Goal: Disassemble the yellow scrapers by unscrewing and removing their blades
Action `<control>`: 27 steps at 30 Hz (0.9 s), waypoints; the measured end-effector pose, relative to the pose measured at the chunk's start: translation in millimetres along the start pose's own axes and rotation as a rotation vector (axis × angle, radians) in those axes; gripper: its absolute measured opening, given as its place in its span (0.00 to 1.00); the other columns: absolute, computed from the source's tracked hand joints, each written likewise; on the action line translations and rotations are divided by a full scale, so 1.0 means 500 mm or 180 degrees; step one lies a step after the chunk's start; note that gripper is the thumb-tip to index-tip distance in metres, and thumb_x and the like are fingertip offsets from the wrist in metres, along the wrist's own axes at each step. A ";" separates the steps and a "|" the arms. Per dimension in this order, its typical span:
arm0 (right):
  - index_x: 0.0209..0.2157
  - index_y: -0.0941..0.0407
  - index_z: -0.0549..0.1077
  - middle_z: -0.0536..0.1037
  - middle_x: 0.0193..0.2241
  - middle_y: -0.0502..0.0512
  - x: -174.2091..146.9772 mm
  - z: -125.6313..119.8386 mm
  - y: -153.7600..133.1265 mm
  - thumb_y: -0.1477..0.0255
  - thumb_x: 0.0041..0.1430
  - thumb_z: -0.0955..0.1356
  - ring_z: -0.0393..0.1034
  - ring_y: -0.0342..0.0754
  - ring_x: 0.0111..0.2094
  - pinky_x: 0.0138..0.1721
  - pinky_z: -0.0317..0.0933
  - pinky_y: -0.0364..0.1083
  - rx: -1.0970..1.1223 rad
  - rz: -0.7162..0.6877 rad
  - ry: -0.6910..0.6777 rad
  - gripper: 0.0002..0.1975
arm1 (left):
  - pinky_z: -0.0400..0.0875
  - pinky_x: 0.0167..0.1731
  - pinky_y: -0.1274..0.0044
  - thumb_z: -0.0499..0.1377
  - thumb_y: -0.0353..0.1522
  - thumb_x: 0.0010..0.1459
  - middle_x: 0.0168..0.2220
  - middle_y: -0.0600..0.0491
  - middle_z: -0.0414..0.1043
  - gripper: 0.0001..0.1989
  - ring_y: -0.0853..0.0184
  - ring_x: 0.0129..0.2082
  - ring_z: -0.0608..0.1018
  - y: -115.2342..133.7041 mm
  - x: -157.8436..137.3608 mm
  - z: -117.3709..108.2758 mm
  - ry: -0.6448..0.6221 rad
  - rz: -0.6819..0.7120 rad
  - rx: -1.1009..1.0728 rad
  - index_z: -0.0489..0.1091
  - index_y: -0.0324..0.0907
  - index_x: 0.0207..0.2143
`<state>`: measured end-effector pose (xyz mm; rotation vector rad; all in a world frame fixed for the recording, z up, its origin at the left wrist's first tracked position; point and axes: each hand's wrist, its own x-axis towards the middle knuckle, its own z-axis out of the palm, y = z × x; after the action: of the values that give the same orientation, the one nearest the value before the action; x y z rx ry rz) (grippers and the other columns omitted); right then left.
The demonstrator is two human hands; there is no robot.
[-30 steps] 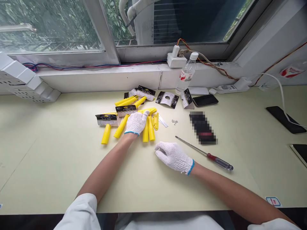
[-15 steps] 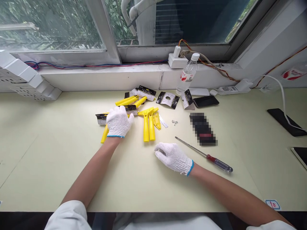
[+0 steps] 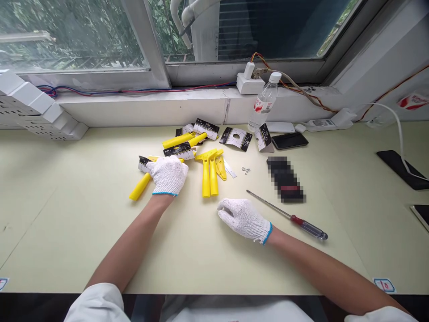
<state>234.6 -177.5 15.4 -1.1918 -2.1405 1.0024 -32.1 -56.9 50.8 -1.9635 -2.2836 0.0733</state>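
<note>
My left hand (image 3: pixel 167 175), in a white knit glove, is closed on a yellow plastic scraper (image 3: pixel 140 187). The scraper's handle sticks out toward the lower left, and a black-and-white card (image 3: pixel 144 163) shows at its head; the hand hides the middle. Lying on the table, my right hand (image 3: pixel 243 219), gloved too, has loosely curled fingers with a gap between thumb and forefinger, and nothing shows in it. Between the hands lie two yellow T-shaped scraper handles (image 3: pixel 209 174), a flat yellow piece (image 3: pixel 220 167) and a thin blade (image 3: pixel 230 169).
Small screws (image 3: pixel 246 170) lie right of the handles. A screwdriver (image 3: pixel 288 215) rests beyond my right hand, near a pixelated dark item (image 3: pixel 286 180). More yellow scrapers (image 3: pixel 178 140) and cards (image 3: pixel 236 138) lie behind. A water bottle (image 3: pixel 263 105) and a phone (image 3: pixel 290 141) stand and lie farther back.
The scraper at my left hand has turned, its handle swinging out to the left, and its card has shifted slightly right. My right hand has stayed in place.
</note>
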 end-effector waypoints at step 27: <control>0.52 0.55 0.81 0.82 0.40 0.56 -0.053 -0.071 -0.031 0.50 0.70 0.74 0.76 0.53 0.38 0.37 0.74 0.50 0.2119 0.0692 0.0222 0.23 | 0.66 0.36 0.67 0.60 0.27 0.69 0.34 0.52 0.77 0.04 0.60 0.34 0.75 0.047 -0.247 0.010 0.1281 0.2902 -0.1708 0.70 0.45 0.40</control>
<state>265.1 -193.0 47.6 -1.0984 -1.4475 1.5765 8.1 -174.7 34.7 -2.7771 -1.0885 -0.8299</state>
